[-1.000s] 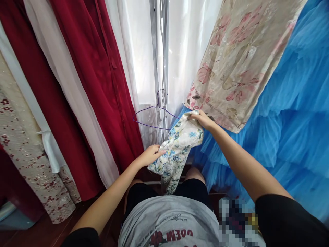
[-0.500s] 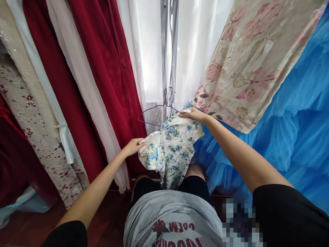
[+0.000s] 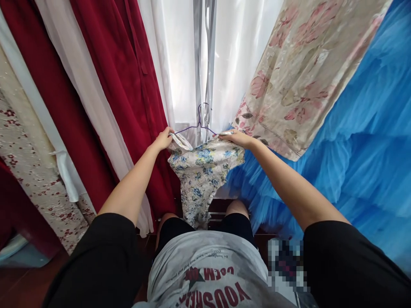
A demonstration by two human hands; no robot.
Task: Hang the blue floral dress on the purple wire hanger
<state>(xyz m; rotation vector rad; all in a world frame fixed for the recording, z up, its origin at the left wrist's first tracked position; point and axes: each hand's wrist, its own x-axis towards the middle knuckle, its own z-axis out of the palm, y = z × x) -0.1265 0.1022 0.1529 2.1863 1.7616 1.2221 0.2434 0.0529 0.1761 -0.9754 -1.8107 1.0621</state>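
A white floral blouse [image 3: 205, 167] with blue and yellow flowers hangs between my hands, its lower part dangling above my knees. My left hand [image 3: 165, 138] pinches it at the left shoulder, beside the end of a thin purple hanger [image 3: 199, 125]. At the opposite shoulder, my right hand [image 3: 236, 137] grips the fabric, fingers closed over its edge. The hanger's hook is up at a grey metal stand [image 3: 198, 55]; its shoulders reach down to the blouse, and its lower bar is hidden by the cloth.
Long dark red garments [image 3: 112, 64] hang on the left beside a pale pink one [image 3: 83, 90]. To the right are a beige floral garment [image 3: 289, 94] and blue ruffled tulle [image 3: 362, 149]. White curtain-like fabric [image 3: 237, 55] stands behind the stand.
My left hand has moved up to the hanger's left end, lifting that shoulder of the blouse. The blouse now spreads across the hanger. My right hand stays at its shoulder.
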